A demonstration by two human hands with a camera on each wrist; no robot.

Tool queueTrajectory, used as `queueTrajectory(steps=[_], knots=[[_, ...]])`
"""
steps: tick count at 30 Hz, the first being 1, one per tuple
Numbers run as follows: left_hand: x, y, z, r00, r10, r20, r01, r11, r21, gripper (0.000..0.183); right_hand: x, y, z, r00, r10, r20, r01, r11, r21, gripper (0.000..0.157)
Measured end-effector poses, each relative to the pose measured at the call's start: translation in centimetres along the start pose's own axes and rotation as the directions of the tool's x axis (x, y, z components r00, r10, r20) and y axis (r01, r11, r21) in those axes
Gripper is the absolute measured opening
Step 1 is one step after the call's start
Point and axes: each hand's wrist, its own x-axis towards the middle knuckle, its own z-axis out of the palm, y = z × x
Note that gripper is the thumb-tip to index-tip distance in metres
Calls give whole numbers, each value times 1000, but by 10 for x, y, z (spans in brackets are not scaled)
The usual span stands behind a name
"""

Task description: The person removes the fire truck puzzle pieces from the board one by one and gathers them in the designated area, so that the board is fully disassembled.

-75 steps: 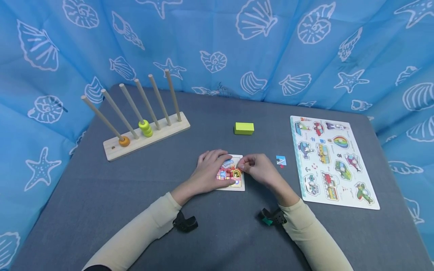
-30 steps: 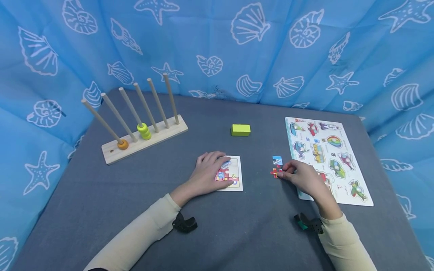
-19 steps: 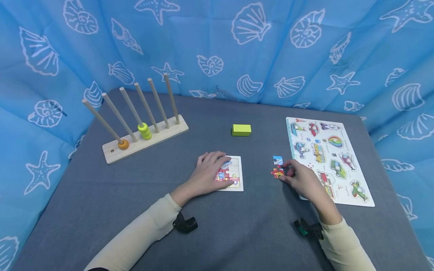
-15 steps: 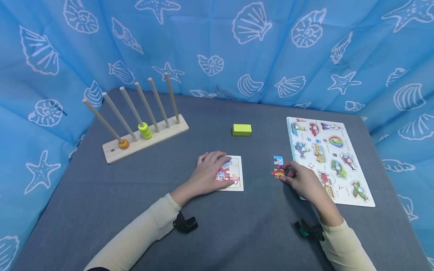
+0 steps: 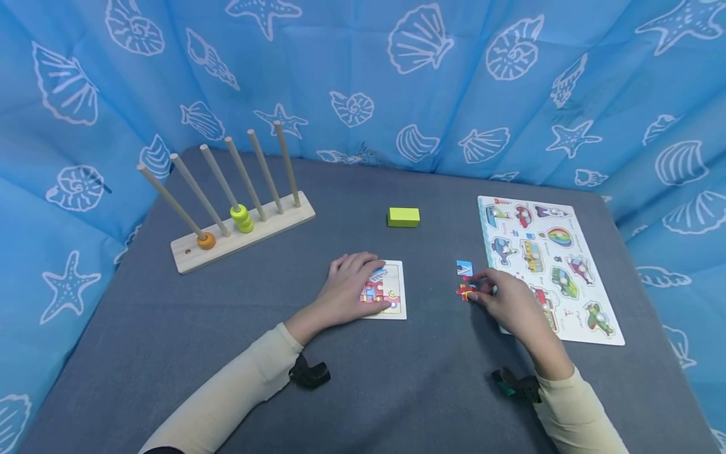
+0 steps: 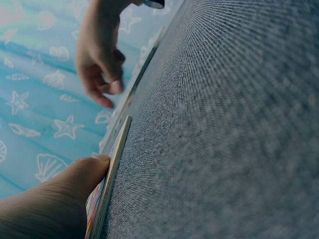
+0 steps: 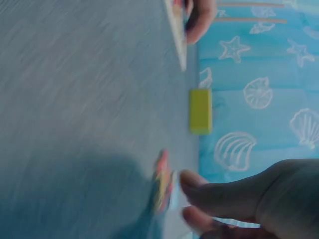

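My left hand [image 5: 346, 291] rests on a small jigsaw puzzle board [image 5: 399, 302] with a pale frame and pink pieces partly filling it. Its fingers cover the board's left part; in the left wrist view the thumb [image 6: 82, 174] presses on the near rim. To the right, my right hand [image 5: 507, 301] pinches a red and yellow puzzle piece [image 5: 466, 292] at its right edge, low over the table. That piece looks blurred and tilted in the right wrist view, close to the thumb [image 7: 209, 196]. Just beyond it lies a blue and white puzzle piece [image 5: 464, 268].
A large white vehicle peg puzzle [image 5: 578, 315] lies at the right, partly under my right wrist. A yellow-green block [image 5: 403, 217] stands behind the small board. At the back left is a wooden peg stand [image 5: 272, 222] with orange and green beads. A blue shell-patterned curtain [image 5: 363, 75] borders the table.
My right hand has carried the red and yellow piece from the small board rightward to beside the blue piece, then turned it slightly there. My left hand has stayed on the board.
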Motion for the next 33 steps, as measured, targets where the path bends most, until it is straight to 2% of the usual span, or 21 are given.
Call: queueTrajectory(steps=[3,5,7,10,14,18,21,25,28,33], knots=[[0,1,0,1000,-5,8,5,1000,-9,74,1,-15,6,993,-72,-90,73,997,10,23],[0,1,-1,1000,-11,15,11,1000,-14,74,4,-26,13,983,-141,-116,146,989,32,21],[0,1,-1,1000,-16,17,16,1000,-18,74,8,-38,22,973,-204,-104,210,976,57,22],[0,0,-1,1000,-21,11,21,1000,-14,74,13,-54,35,967,-253,-40,256,961,102,24],[-1,0,-1,1000,-21,3,21,1000,-9,75,16,-68,53,962,-269,42,262,957,129,25],[0,-2,-1,1000,-2,4,2,1000,-14,77,17,-76,63,965,-251,70,240,961,137,20],[1,-9,-6,998,40,56,-38,999,-35,79,17,-77,66,972,-225,69,214,967,141,17],[1,-21,-16,985,91,144,-81,994,-76,82,17,-78,67,975,-205,86,189,967,168,16],[0,-24,-21,980,96,177,-81,993,-91,82,19,-78,66,974,-202,104,179,964,196,15],[1,-21,-23,978,78,195,-54,991,-123,82,23,-77,64,973,-186,138,149,958,247,14]])
